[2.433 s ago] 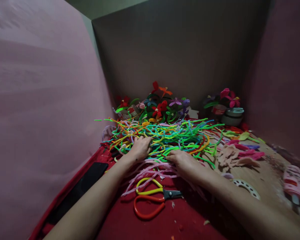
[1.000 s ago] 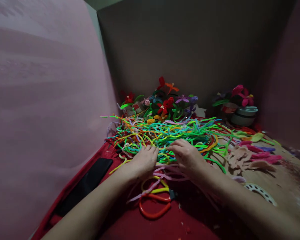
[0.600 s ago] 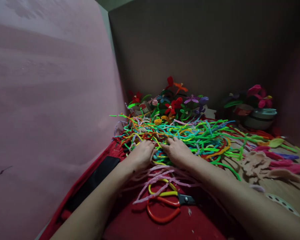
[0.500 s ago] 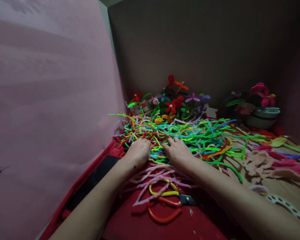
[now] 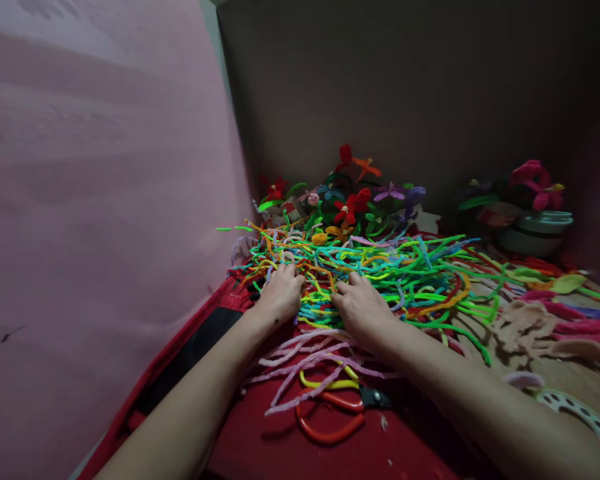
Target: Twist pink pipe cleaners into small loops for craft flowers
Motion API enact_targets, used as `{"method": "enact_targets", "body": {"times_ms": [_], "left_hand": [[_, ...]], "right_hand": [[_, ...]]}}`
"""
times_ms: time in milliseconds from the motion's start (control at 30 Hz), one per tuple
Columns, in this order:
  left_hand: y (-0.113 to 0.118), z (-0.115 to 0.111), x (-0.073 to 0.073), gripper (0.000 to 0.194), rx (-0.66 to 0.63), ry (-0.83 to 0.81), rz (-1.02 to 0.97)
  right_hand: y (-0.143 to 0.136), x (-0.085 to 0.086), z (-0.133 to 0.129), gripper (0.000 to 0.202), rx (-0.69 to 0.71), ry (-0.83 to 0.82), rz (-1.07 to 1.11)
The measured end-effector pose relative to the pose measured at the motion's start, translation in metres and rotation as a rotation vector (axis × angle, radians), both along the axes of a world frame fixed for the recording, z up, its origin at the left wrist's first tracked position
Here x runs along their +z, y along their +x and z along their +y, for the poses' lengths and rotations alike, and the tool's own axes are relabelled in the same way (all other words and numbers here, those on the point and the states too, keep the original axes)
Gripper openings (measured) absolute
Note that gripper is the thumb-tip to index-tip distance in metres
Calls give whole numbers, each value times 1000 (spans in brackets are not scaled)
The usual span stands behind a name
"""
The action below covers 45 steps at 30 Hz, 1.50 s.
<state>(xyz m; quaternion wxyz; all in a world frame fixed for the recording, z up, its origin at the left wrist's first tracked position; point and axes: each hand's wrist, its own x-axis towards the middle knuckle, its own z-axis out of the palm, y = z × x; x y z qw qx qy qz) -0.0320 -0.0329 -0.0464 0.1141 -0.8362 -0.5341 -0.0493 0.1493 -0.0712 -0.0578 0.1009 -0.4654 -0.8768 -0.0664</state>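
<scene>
Hands [image 5: 281, 293] [image 5: 364, 307] | curled into pipe cleaners [image 5: 395, 267] | grip unclear | farther apart than a second ago

Dim overall. Back wall [image 5: 400, 87] beyond pile [image 5: 390, 267] darkest; pink wall [image 5: 105, 200] left of pile paler. Cloth [image 5: 275, 453] before pile shadowed. Wide-angle stretch at edges.
</scene>
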Motion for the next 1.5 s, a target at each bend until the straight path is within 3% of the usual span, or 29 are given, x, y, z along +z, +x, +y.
{"method": "enact_targets", "body": {"times_ms": [133, 333, 433, 533, 733, 1133, 1333, 1500], "left_hand": [[-1, -1, -2, 26, -48, -27, -2], [-2, -6, -1, 25, -90, -101, 4], [-2, -10, 1, 27, -84, -136, 70], [-2, -14, 4, 29, -48, -148, 111], [-5, -25, 17, 26, -101, -177, 149], [3, -37, 30, 32, 44, -280, 187], [2, -36, 26, 31, 24, -251, 166], [-1, -31, 19, 34, 6, -254, 154]], "right_hand": [[-7, 7, 8, 22, -65, 22, -12], [-24, 28, 30, 26, -164, 44, 0], [-35, 34, 33, 26, -102, 118, 55], [-43, 27, 38, 24, -11, 46, 80], [-45, 5, 57, 27, -84, -77, 30], [-40, 2, 62, 31, -31, -104, -70], [-42, 3, 59, 28, 32, -66, -47], [-35, 6, 57, 26, 32, -5, 95]]}}
